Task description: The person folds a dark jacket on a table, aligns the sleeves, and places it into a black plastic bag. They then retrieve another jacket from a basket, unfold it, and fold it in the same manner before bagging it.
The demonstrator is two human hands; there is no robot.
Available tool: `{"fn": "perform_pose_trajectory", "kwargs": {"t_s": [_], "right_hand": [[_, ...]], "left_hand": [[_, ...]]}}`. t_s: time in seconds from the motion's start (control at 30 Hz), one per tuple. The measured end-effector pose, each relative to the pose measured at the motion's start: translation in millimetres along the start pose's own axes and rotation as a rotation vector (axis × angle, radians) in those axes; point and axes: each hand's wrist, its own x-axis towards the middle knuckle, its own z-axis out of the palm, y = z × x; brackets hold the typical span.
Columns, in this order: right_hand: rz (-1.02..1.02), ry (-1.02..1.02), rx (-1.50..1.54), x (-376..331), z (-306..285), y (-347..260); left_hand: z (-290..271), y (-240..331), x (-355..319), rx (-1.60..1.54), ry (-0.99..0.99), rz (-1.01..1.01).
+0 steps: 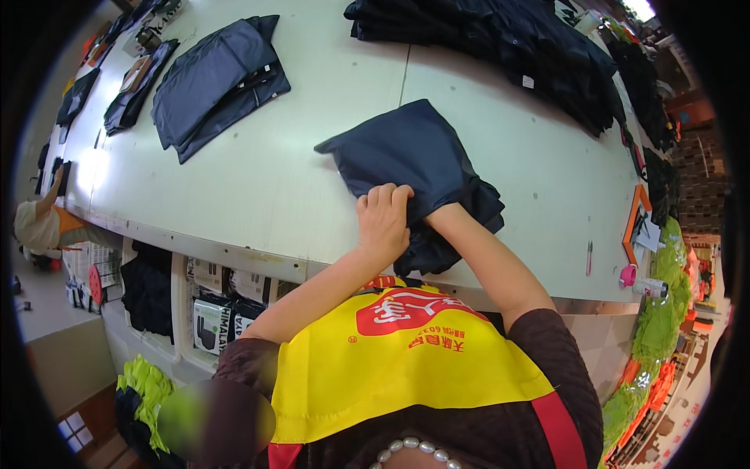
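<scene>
The navy garment (410, 152) I'm handling looks like smooth synthetic cloth with a faint sheen. The pale tabletop (258, 191) is smooth and semi-gloss (it throws back a bright glare at left). My yellow apron (406, 363) seems smooth fabric, my brown sleeve (547, 352) textured cloth, my bead necklace (426, 446) glossy.

Dark cloth (410, 148) on pale table (328, 86)
</scene>
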Motion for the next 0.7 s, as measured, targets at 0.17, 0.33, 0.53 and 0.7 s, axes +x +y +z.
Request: {"fn": "perform_pose_trajectory", "kwargs": {"t_s": [0.17, 0.33, 0.53, 0.7], "right_hand": [[-0.102, 0.062, 0.006, -55, -2, -27], [0.399, -0.516, 0.200, -89, -49, -40], [0.201, -0.443, 0.267, -107, -43, -15], [-0.438, -0.055, 0.095, -140, -50, -53]], "left_hand": [[-4, -17, 2, 0.140, -0.003, -0.065], [11, -53, -11, 0.148, -0.111, -0.121], [31, -76, -12, 0.055, -0.174, -0.097], [26, -83, -2, -0.200, -0.225, -0.249]]}}
